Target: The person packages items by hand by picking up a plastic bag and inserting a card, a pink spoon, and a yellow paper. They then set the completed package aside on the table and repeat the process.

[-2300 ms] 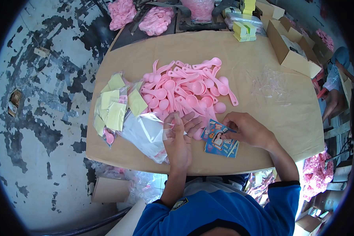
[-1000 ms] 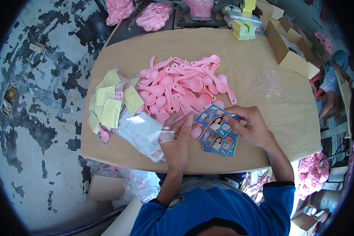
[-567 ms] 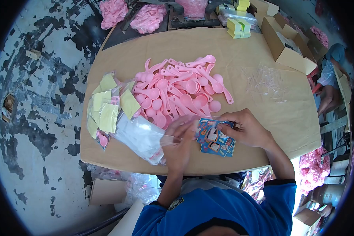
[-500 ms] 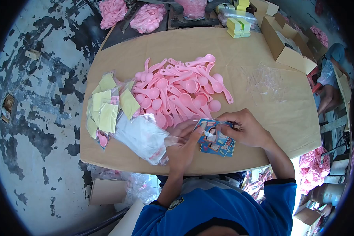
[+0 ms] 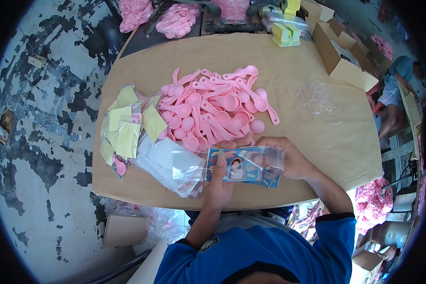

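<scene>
A blue printed card [image 5: 244, 165] lies inside a small clear plastic bag [image 5: 275, 158]. My left hand [image 5: 217, 184] is closed on the bag's left part, thumb on top and fingers behind. At the bag's right end, my right hand [image 5: 291, 158] pinches the plastic; its fingertips are partly hidden. More blue cards [image 5: 270, 181] show beneath the bag on the table. Just left of my left hand lies a pile of flat clear bags [image 5: 163, 163]. Beyond my hands is a heap of pink measuring spoons [image 5: 217, 106].
Filled bags with yellow cards [image 5: 128, 135] lie at the table's left. Thin clear strips [image 5: 319, 102] are scattered at right. A cardboard box [image 5: 348, 57] and yellow card stacks [image 5: 286, 35] stand at the back. Another person [image 5: 395, 94] sits at far right.
The blue card, held bare between both hands earlier, is now inside a clear bag stretched between them. The other cards are now mostly covered by it.
</scene>
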Tool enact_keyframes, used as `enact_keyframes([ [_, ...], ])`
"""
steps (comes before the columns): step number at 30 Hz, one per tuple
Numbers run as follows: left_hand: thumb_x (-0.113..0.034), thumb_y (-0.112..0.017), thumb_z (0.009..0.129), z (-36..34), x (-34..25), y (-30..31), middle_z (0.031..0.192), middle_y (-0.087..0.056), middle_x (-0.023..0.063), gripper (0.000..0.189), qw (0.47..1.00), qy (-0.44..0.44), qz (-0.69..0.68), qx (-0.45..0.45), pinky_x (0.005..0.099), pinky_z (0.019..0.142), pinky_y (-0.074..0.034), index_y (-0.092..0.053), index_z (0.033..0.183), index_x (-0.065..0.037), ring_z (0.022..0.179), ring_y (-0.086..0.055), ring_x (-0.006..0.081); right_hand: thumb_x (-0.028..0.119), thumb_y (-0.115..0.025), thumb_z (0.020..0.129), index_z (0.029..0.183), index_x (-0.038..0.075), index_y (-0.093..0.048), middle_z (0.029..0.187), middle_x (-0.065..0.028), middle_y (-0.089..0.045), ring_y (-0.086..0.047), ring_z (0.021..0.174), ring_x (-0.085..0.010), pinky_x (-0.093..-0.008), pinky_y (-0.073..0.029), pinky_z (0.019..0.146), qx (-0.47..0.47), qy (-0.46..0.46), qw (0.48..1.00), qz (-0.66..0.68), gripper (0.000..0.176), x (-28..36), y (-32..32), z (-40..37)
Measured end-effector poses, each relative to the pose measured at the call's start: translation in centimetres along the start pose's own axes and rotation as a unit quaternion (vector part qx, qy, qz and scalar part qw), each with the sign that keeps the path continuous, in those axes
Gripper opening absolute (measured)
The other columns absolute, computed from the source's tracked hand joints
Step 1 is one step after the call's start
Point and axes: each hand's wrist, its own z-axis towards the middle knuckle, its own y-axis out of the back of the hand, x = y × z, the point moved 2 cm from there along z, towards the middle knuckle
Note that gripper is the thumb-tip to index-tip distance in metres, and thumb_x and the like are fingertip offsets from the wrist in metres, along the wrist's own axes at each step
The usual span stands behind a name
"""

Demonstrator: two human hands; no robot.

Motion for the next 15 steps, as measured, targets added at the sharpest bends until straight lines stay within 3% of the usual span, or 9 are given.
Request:
enact_keyframes([
  [1,-0.026,-0.057,0.095,0.0,0.0,0.0,0.131,-0.051,0.0260,0.040,1.000,-0.010,0.012,0.017,0.0481,0.105,-0.040,-0.045,0.123,0.000,0.128,-0.046,0.0369,0.010,-0.063,0.091,0.095,-0.001,-0.065,0.073,0.0008,-0.062,-0.057,0.073,-0.0041,-0.0217,-0.047,0.062,-0.017,-0.032,0.999,0.038,0.012,0.6,-0.4,0.0],
  [5,-0.017,-0.068,0.086,-1.4,0.6,-0.3,0.128,-0.052,0.0239,0.043,0.973,-0.046,0.212,0.080,0.0429,0.100,-0.045,-0.045,0.120,-0.003,0.123,-0.050,0.0329,0.011,-0.063,0.091,0.093,0.000,-0.063,0.077,0.0004,-0.062,-0.054,0.069,-0.0043,-0.0222,-0.046,0.061,0.046,0.072,0.995,-0.054,0.011,-1.0,0.4,0.1],
  [7,-0.012,-0.070,0.082,-1.7,1.1,0.6,0.126,-0.053,0.0194,0.049,0.986,-0.055,0.150,0.056,0.0411,0.100,-0.045,-0.043,0.123,-0.005,0.120,-0.052,0.0304,0.011,-0.063,0.091,0.095,0.000,-0.063,0.079,-0.0006,-0.062,-0.052,0.068,-0.0042,-0.0222,-0.045,0.062,0.074,0.071,0.993,-0.059,0.013,-2.2,1.3,-0.1],
  [9,-0.005,-0.071,0.079,-1.2,1.0,1.2,0.124,-0.055,0.0144,0.055,0.996,-0.083,0.034,0.008,0.0388,0.099,-0.045,-0.041,0.126,-0.006,0.117,-0.054,0.0272,0.011,-0.064,0.089,0.100,0.000,-0.063,0.084,-0.0052,-0.062,-0.056,0.070,-0.0091,-0.0265,-0.048,0.065,-0.013,0.125,0.968,-0.219,0.016,-1.6,3.3,0.5],
  [11,0.001,-0.071,0.078,-0.4,0.4,1.4,0.123,-0.056,0.0127,0.059,0.991,-0.116,-0.045,-0.044,0.0401,0.100,-0.044,-0.040,0.129,-0.006,0.118,-0.054,0.0276,0.011,-0.065,0.087,0.103,0.000,-0.062,0.089,-0.0098,-0.062,-0.059,0.074,-0.0158,-0.0317,-0.050,0.068,-0.125,0.181,0.886,-0.409,0.020,-0.8,5.0,1.1],
  [13,0.001,-0.071,0.077,0.0,0.0,1.6,0.124,-0.056,0.0145,0.061,0.986,-0.146,-0.037,-0.074,0.0453,0.104,-0.041,-0.039,0.129,-0.007,0.123,-0.051,0.0324,0.012,-0.065,0.085,0.104,0.001,-0.061,0.094,-0.0143,-0.061,-0.063,0.080,-0.0242,-0.0378,-0.051,0.073,-0.246,0.230,0.715,-0.613,0.022,0.1,6.2,1.4],
  [15,0.001,-0.071,0.077,0.0,0.0,1.5,0.126,-0.056,0.0160,0.062,0.990,-0.122,-0.031,-0.069,0.0483,0.108,-0.036,-0.039,0.130,-0.007,0.126,-0.048,0.0363,0.013,-0.063,0.085,0.106,0.001,-0.061,0.098,-0.0168,-0.060,-0.061,0.085,-0.0322,-0.0418,-0.050,0.077,-0.253,0.178,0.730,-0.610,0.024,-1.3,7.3,1.9],
])
